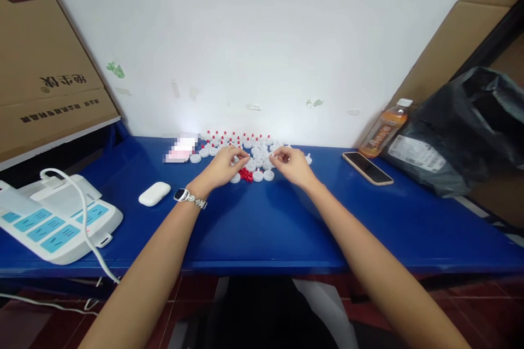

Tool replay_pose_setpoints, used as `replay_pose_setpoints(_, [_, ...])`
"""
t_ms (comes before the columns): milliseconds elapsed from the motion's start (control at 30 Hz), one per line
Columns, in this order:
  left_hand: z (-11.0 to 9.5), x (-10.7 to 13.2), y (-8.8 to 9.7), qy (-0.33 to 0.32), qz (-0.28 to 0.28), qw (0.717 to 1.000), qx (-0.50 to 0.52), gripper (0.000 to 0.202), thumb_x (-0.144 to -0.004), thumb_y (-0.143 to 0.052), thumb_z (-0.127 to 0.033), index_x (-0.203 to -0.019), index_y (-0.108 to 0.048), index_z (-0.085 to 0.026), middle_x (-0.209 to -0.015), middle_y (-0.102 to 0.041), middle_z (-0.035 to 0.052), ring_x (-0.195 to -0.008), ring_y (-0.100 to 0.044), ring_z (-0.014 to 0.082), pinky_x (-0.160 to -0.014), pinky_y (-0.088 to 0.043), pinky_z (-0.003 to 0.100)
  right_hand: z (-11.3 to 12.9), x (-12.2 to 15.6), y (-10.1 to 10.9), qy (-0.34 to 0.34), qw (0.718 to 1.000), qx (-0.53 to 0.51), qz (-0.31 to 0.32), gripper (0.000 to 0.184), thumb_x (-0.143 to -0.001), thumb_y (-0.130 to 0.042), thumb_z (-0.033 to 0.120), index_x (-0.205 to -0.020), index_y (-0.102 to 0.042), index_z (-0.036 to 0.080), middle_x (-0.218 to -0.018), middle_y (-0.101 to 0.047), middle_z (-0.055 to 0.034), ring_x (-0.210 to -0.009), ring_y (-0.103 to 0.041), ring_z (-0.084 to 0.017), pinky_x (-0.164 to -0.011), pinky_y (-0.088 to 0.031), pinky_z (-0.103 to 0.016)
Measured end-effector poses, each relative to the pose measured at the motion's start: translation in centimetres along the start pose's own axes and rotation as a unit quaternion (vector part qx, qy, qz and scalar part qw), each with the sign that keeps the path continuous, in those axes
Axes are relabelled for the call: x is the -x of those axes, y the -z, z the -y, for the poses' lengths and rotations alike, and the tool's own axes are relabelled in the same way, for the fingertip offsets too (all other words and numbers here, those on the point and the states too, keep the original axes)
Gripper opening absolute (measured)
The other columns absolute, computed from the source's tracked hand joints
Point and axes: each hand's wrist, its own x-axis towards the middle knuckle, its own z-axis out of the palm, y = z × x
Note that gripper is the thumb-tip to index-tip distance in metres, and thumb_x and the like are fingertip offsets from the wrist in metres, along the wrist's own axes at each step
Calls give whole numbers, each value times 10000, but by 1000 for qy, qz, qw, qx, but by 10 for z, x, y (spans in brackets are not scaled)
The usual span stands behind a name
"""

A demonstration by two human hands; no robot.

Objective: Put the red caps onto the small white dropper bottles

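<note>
In the head view, the white caps (268, 175) stood clustered on the blue worktop (262, 234), near the wall (262, 38), with a heap of red tips (245, 175) at the cluster's near edge, between the hands. Many caps toward the back bore red tips on top. The left hand (230, 164) was over the cluster's left part, its grip narrowed, thumb and fingers drawn close; whether it had hold of a piece I could not tell. The right hand (291, 165) had thumb and forefinger nearly meeting beside the white caps; what lay between them, if anything, was too small to tell. The caps looked like light, fairly stiff plastic, perhaps a little slippery and not very fragile. The broad round side seemed the best hold, leaving the top free. The tips, being tiny, probably called for a fingertip pinch at their sides.
</note>
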Motion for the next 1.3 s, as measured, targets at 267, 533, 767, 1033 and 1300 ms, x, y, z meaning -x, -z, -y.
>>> replay_pose_setpoints(267, [-3, 0, -2, 5, 7, 1000, -13, 313, -950, -490, -420, -914, -688, -180, -927, -680, 74, -878, -590, 224, -845, -459, 383, -8, 6, 10, -57, 997, 35, -34, 113, -754, -611, 255, -803, -681, 181, -689, -658, -1, -630, -586, -145, -603, -391, -257])
replay_pose_setpoints(533, [-7, 0, -5, 14, 13, 1000, -17, 279, -932, -504, -390, -894, -679, -176, -933, -677, 80, -864, -596, 221, -825, -466, 372, -18, 7, 1, -60, 994, 88, 40, 69, -748, -630, 235, -775, -681, 197, -753, -704, -16, -656, -603, -149, -599, -394, -250])
replay_pose_setpoints(767, [-7, 0, -5, 8, 11, 1000, -11, 287, -929, -505, -402, -871, -672, -176, -907, -675, 78, -848, -595, 222, -808, -464, 369, -24, 3, 1, -76, 995, 56, 19, 80, -761, -619, 204, -792, -690, 183, -776, -725, -32, -698, -639, -160, -621, -422, -250])
replay_pose_setpoints(1033, [-14, 0, -3, 15, 9, 1000, -7, 279, -931, -501, -395, -839, -654, -181, -896, -682, 66, -844, -603, 216, -793, -456, 359, -10, 9, -4, -85, 993, 63, 57, 105, -750, -641, 230, -825, -700, 187, -713, -700, -11, -658, -624, -152, -610, -413, -249])
replay_pose_setpoints(1300, [-15, -3, -8, 12, -12, 1000, 1, 268, -937, -492, -396, -832, -633, -193, -895, -673, 57, -866, -597, 215, -821, -454, 364, -19, -63, -2, -79, 982, 166, -38, 194, -824, -574, 302, -938, -707, 220, -874, -743, -37, -877, -666, -217, -815, -440, -331])
